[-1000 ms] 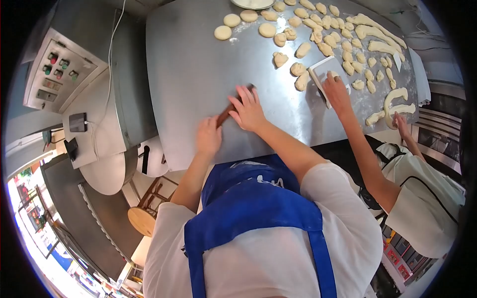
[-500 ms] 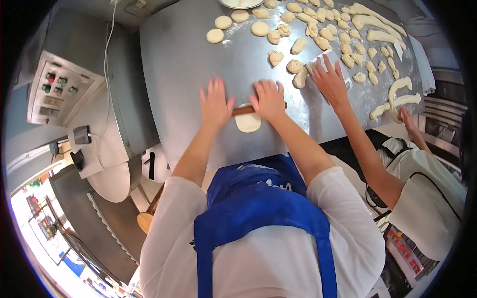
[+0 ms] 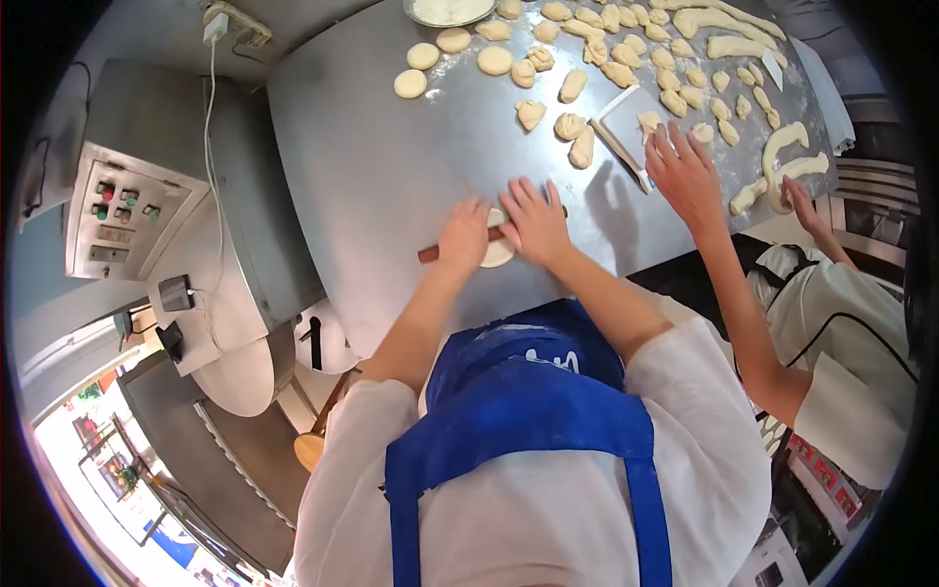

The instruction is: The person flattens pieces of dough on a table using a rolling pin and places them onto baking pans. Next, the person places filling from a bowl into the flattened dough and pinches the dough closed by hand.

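Observation:
A brown rolling pin (image 3: 428, 255) lies slantwise on the metal table across a round piece of dough (image 3: 499, 254). My left hand (image 3: 465, 235) is closed on the pin, its fingers bunched and slightly blurred. At the pin's right part, my right hand (image 3: 534, 225) holds it under the palm, with the fingers reaching forward over it. The dough disc shows between my hands, on both sides of the pin, partly covered.
Flattened dough rounds (image 3: 423, 56), a flour bowl (image 3: 450, 10) and many dough pieces (image 3: 569, 125) occupy the metal table (image 3: 362, 186). To the right, a co-worker's hand (image 3: 685, 181) hovers by a white-topped scale (image 3: 626, 127); the other hand touches a dough strip (image 3: 780, 181).
My left hand has moved right, closer to my right hand, and the pin now slants with its left end bare. The co-worker's hand has drawn back, uncovering the scale with dough on it.

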A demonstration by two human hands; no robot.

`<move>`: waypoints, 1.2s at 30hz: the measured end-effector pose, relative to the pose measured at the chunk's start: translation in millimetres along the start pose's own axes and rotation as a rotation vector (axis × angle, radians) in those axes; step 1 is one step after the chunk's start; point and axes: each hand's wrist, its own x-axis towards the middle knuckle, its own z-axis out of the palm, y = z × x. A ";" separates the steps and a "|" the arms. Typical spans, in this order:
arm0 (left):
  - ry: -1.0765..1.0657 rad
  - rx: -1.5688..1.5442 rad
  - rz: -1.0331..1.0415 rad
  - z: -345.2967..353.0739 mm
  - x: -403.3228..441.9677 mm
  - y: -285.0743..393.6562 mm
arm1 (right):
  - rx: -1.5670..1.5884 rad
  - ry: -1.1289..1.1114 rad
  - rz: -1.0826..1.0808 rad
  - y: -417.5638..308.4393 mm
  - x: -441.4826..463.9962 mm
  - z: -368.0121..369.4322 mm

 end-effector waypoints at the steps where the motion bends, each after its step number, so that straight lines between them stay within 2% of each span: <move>1: -0.005 -0.008 0.005 -6.4 -4.9 8.0 | 0.059 -0.084 -0.009 -5.7 -28.9 -7.4; 3: -0.232 -0.172 -0.373 -30.5 -3.2 24.5 | 0.148 -0.024 -0.084 -9.5 -79.7 -12.9; 5: -0.283 -0.154 -0.413 -34.6 -8.3 22.3 | 0.188 -0.017 -0.008 -15.7 -96.8 -7.5; 7: -0.260 -0.240 -0.292 -46.6 -7.3 32.5 | 0.222 0.006 0.053 -10.5 -92.5 -10.0; 8: -0.251 -0.691 -0.394 -13.4 -19.8 22.2 | 0.252 0.002 0.058 -8.4 -89.2 -13.5; 9: -0.252 -0.689 -0.396 -12.2 -25.9 31.0 | 0.284 0.000 0.067 -8.9 -86.9 -16.5; 11: -0.004 -1.792 -0.782 -18.3 -31.5 51.0 | 0.309 -0.030 0.037 5.9 -99.7 -25.3; 13: -0.011 -1.850 -0.780 -26.2 -20.4 46.1 | 0.333 -0.070 -0.006 18.6 -107.4 -35.3; 15: -0.602 -1.255 -0.567 -32.5 -0.6 17.0 | 0.327 -0.154 -0.042 23.0 -104.4 -45.9; 16: -0.517 -1.051 -0.382 -34.7 2.2 8.3 | 0.316 -0.173 -0.051 19.3 -94.6 -50.9; 17: -0.512 -1.054 -0.394 -36.3 6.1 0.5 | 0.323 -0.181 -0.057 12.1 -82.8 -52.8; 19: -0.413 -0.374 -0.446 -47.0 14.9 -3.2 | 0.242 -0.060 0.003 -5.1 -53.5 -48.6; 20: -0.412 -0.373 -0.453 -47.3 11.1 -0.6 | 0.221 -0.011 0.022 -10.4 -41.1 -39.9; 22: -0.020 -0.127 -0.278 -45.8 -10.9 11.1 | 0.218 0.023 0.036 -12.6 -32.2 -23.1; 23: -0.023 -0.128 -0.290 -43.1 -32.4 16.0 | 0.210 0.059 0.055 -13.2 -34.6 -13.5; 24: 0.044 0.010 -0.166 -37.4 -60.3 19.3 | 0.218 -0.058 0.087 -10.5 -53.7 -5.6; 25: 0.112 0.147 -0.036 -32.7 -82.3 20.2 | 0.221 -0.062 0.086 -12.0 -70.1 -13.0; 26: 0.113 0.146 -0.040 -28.9 -98.2 18.8 | 0.219 -0.088 0.020 -14.4 -84.7 -23.5; 28: -0.074 0.062 -0.037 -28.6 -117.9 18.8 | 0.237 -0.199 -0.048 -12.9 -87.7 -31.6; 29: -0.075 0.058 -0.047 -21.6 -112.5 12.3 | 0.240 -0.208 -0.053 -11.2 -79.6 -26.9; 31: -0.020 0.094 -0.135 -23.5 -62.7 -4.8 | -0.013 -0.137 -0.012 -4.9 -25.0 -19.6; 33: -0.007 0.241 -0.233 -39.4 -13.8 -6.3 | -0.108 -0.051 0.010 8.7 17.7 -2.1; 36: 0.072 0.309 -0.169 -44.8 -11.3 -6.1 | -0.066 -0.019 0.055 15.4 20.5 -2.1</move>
